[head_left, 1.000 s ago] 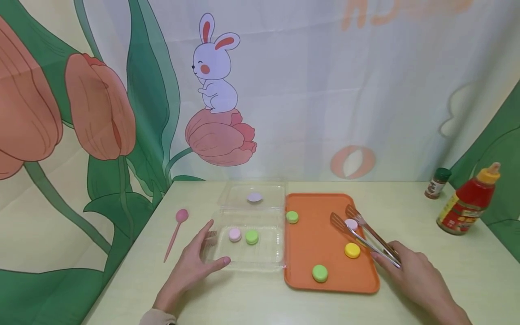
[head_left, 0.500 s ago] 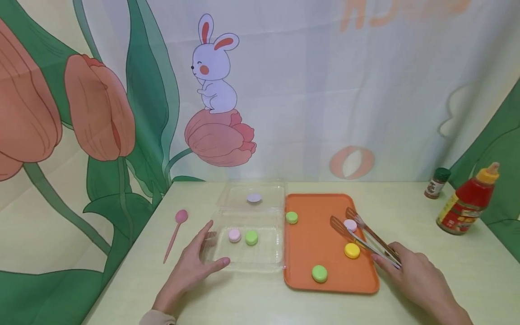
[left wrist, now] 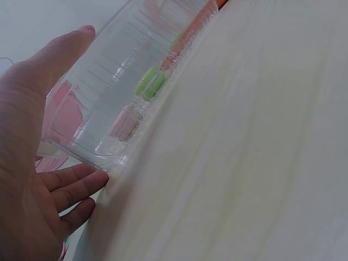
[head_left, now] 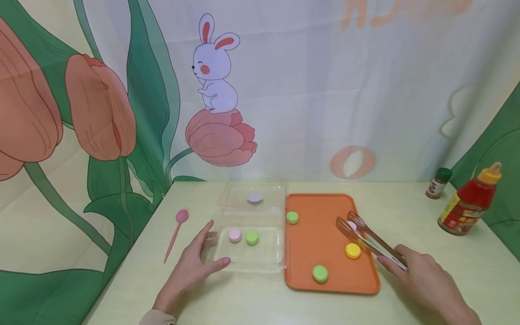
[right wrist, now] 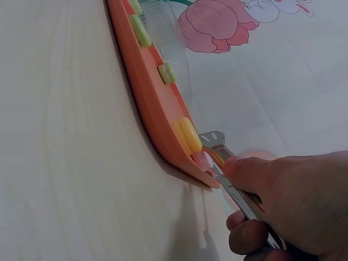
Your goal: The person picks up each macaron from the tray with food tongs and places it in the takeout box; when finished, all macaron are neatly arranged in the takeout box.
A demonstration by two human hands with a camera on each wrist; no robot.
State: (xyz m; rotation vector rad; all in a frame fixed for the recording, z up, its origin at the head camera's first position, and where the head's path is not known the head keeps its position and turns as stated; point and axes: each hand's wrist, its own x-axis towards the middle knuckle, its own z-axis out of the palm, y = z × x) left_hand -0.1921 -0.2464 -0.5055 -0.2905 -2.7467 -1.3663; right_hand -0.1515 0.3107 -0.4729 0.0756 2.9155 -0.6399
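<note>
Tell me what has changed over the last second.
The ends of the tongs have drawn closer together about the pink macaron on the orange tray, and the right hand holding them has shifted slightly to the right. Whether they grip it is unclear. The left hand, clear container and yellow macaron stayed put.

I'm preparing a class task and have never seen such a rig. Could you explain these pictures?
There is no machine: these are a person's bare hands. The wide pictures come from a head camera, the close ones from a camera on each wrist. On the table are an open clear box with two macarons, an orange tray with four more, a pink spoon, a jar and a red bottle. The left hand is beside the box; the right hand holds tongs, their ends either side of a pink macaron.
</note>
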